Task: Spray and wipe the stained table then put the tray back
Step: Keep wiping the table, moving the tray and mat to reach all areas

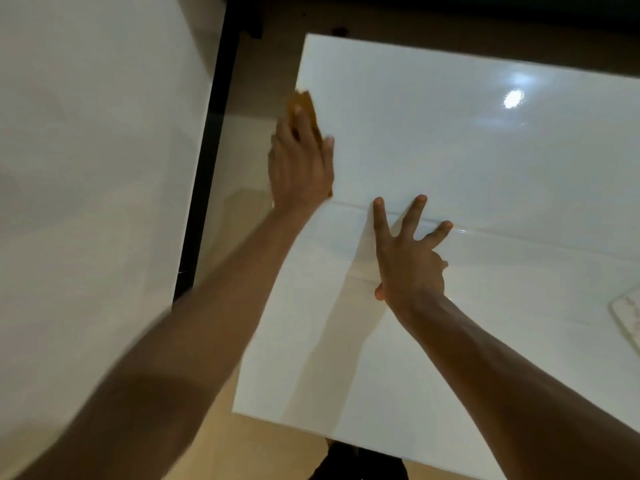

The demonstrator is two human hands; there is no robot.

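A glossy white table [485, 168] fills the middle and right of the view, with a seam running across it. My left hand [299, 164] presses an orange cloth [304, 105] flat against the table's left edge. The cloth shows past my fingertips and under my palm. My right hand [408, 251] rests on the tabletop near the seam, fingers spread, holding nothing. A pale tray [628, 317] peeks in at the right edge of the view, lying on the table. No spray bottle is visible.
A white wall or panel [86, 168] stands at the left, bordered by a dark vertical frame [207, 161]. Tan floor [214, 438] shows between the wall and the table and below the table's near edge. A lamp's reflection [513, 98] glints on the tabletop.
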